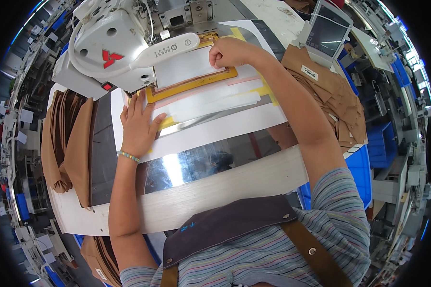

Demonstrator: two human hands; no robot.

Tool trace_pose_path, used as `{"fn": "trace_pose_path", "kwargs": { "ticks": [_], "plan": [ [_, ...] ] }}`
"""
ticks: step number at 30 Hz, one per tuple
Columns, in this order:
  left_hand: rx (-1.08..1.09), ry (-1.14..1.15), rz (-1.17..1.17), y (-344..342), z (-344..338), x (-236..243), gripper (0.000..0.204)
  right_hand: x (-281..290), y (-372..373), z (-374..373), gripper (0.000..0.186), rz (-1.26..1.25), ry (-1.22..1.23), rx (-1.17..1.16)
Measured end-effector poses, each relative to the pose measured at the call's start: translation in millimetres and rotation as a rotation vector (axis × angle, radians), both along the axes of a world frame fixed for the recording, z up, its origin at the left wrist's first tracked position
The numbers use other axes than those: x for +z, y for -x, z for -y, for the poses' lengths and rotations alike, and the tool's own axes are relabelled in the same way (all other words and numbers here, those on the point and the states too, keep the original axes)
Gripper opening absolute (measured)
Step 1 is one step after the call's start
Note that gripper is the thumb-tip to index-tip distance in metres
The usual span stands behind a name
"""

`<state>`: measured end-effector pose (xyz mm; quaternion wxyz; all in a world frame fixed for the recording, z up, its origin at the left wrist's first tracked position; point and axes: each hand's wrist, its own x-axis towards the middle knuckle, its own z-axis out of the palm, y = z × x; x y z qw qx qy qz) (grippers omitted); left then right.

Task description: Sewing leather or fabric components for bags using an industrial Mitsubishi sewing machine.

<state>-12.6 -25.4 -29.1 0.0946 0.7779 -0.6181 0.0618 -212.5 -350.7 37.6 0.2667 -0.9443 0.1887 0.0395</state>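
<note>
My left hand [141, 122], with a beaded bracelet on the wrist, lies flat with fingers spread. Its fingertips reach the left corner of a yellow rectangular frame [196, 88] under the white sewing machine head [107, 45]. Inside that frame is a white panel [184, 67]. At the panel's right end, my right hand [227, 52] is closed, fingers curled in; whatever they pinch, if anything, is hidden. A white strip [215, 109] and yellow tape lie on the white sheet [225, 125] in front of the frame.
Brown fabric pieces [76, 143] hang folded at the left. More brown pieces [321, 93] are piled at the right, near a tilted control screen [326, 31]. A shiny metal plate [215, 160] lies before the sheet. Blue bins [361, 172] stand at the right.
</note>
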Motion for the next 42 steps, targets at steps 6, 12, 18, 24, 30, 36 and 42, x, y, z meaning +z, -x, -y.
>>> {"fn": "trace_pose_path", "kwargs": {
  "ticks": [6,12,18,24,30,36,42],
  "plan": [
    [-0.003,0.018,0.007,1,0,-2,0.064,0,1,-1,0.016,0.0,-0.021,-0.047],
    [-0.003,0.027,0.0,1,1,-3,0.064,4,-4,16,0.02,-0.088,-0.143,0.039],
    [0.009,0.014,-0.013,1,-1,-1,0.064,12,-12,-1,0.018,-0.157,0.053,0.089],
    [0.01,0.023,-0.007,2,1,-1,0.063,18,-7,-14,0.012,-0.21,0.108,0.055],
    [0.013,0.048,0.0,0,-1,-5,0.061,22,-4,-41,0.015,-0.228,0.384,0.034],
    [0.028,0.01,-0.006,3,-1,4,0.061,14,-30,-15,0.027,-0.018,0.624,-0.026],
    [0.032,0.021,-0.017,4,0,-2,0.062,0,-77,-69,0.021,0.319,-0.434,-0.041]
  ]
}}
